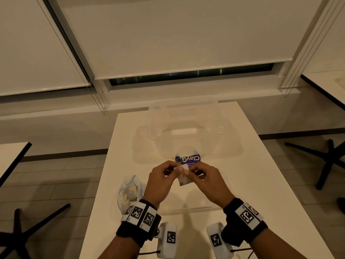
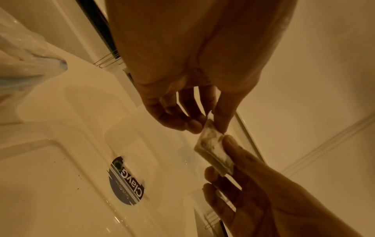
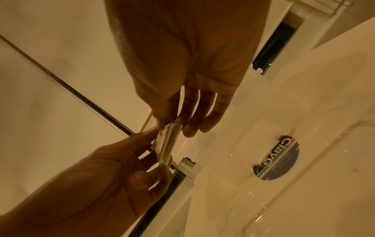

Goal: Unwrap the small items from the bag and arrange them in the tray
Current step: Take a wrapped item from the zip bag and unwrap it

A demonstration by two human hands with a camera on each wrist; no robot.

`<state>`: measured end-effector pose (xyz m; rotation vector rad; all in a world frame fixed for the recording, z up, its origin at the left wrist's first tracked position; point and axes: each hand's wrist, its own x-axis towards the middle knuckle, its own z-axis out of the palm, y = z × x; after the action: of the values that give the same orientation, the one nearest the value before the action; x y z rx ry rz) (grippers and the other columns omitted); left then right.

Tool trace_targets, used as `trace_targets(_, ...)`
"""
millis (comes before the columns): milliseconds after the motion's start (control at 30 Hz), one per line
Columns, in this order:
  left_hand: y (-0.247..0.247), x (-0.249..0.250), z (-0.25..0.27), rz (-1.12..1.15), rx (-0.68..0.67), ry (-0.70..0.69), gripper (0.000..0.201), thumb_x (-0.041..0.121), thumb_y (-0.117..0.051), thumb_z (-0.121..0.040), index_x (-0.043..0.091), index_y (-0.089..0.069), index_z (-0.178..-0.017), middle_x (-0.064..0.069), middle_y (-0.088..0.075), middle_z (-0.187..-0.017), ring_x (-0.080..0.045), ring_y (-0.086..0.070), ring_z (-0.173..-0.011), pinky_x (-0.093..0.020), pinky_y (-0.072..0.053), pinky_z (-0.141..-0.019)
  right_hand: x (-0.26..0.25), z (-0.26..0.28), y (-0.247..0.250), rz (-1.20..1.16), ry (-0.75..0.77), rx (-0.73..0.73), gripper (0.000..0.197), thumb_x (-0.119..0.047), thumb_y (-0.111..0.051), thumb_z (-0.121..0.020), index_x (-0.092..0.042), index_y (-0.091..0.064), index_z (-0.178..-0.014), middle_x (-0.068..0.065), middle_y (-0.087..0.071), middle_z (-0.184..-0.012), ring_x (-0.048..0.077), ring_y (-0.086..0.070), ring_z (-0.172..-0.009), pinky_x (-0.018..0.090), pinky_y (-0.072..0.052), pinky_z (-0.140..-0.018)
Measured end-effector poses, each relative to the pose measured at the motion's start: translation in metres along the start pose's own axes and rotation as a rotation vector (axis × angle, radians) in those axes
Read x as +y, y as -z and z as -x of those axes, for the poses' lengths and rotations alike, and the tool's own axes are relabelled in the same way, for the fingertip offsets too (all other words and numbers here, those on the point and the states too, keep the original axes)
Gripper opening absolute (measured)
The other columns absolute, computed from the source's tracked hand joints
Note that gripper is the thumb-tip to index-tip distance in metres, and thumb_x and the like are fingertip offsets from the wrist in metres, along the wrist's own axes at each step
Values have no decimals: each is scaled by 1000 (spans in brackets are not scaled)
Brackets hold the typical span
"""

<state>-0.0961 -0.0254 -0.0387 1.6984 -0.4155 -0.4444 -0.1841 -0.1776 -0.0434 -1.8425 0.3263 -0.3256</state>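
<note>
While both hands are held up over the white table, they pinch one small wrapped item between them. The left hand holds one end of it with its thumb and first finger, and its other fingers are curled in. The right hand holds the other end the same way, with thumb and fingertips closed on the wrapper. In the left wrist view the small wrapped item looks like a flat little square in clear, crinkly wrap, with something pale inside. What is inside cannot be told.

The clear tray sits on the table just past the hands, on the side far from the person. It is see-through and hard to make out. A dark round sticker with white letters is on the tray, just past the hands. The item is above the near edge of the tray and is not in it.

The plastic bag lies on the table to the left of the tray's near edge, beside the left wrist. It looks open at the top, with pale things still inside. Black bands with square black-and-white marks are on both wrists.
</note>
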Motion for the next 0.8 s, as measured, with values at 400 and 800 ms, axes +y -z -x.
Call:
trace_targets(400, -13, 6, -3, 83, -57, 85, 13, 25, -65, -96, 13, -69, -99, -4, -75, -99, -22, -71, -91, -36, -60, -83, 9, 5, 9, -151, -41, 142, 14, -16, -82, -79, -16, -68, -83, -3, -68, -90, 18, -70, -72, 22, -53, -65)
trace_targets(800, -43, 9, -13, 54, -75, 109, 9, 13, -58, -99, 18, -66, -96, -7, -73, -105, -27, -73, -89, -44, -63, -76, 19, 4, 24, -87, 33, 131, 15, -6, -66, -90, -21, -63, -89, -5, -63, -97, 10, -65, -85, 19, -52, -77)
